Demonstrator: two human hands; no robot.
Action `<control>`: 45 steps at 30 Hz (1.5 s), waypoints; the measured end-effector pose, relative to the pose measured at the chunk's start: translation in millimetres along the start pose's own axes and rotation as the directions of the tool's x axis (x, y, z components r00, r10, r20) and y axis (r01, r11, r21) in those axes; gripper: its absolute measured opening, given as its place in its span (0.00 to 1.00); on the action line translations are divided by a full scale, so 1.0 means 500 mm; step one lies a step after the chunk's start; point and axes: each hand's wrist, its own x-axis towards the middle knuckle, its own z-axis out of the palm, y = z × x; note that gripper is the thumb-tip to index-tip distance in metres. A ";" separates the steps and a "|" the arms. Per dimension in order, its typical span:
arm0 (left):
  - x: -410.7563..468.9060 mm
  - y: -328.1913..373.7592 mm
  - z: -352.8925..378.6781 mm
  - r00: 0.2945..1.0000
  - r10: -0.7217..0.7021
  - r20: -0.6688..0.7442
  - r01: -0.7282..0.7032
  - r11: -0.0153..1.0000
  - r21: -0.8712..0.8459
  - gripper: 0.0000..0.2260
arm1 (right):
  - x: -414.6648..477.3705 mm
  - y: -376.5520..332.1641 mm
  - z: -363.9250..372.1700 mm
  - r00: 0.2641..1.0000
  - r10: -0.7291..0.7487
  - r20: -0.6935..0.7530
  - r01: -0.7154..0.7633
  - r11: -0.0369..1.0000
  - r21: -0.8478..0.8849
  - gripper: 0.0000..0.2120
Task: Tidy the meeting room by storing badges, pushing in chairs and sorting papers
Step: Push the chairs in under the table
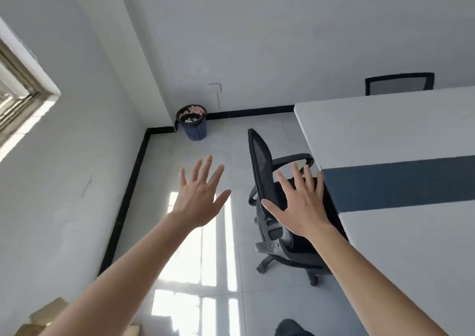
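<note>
Both the left hand (pixel 199 199) and right hand (pixel 302 206) are spread and empty near the black mesh-backed swivel chair (pixel 267 181), seemingly already tucked against the white table with a dark stripe (pixel 385 135), so another chair probably comes next.

Black mesh chair (pixel 259 166); blue perforated bin (pixel 195 127) (white walls).
</note>
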 end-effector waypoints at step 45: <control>0.889 0.011 0.340 0.236 0.876 0.421 -0.936 0.322 -0.145 0.27 | 0.349 -0.190 0.285 0.018 0.882 0.471 -0.996 -0.026 0.086 0.40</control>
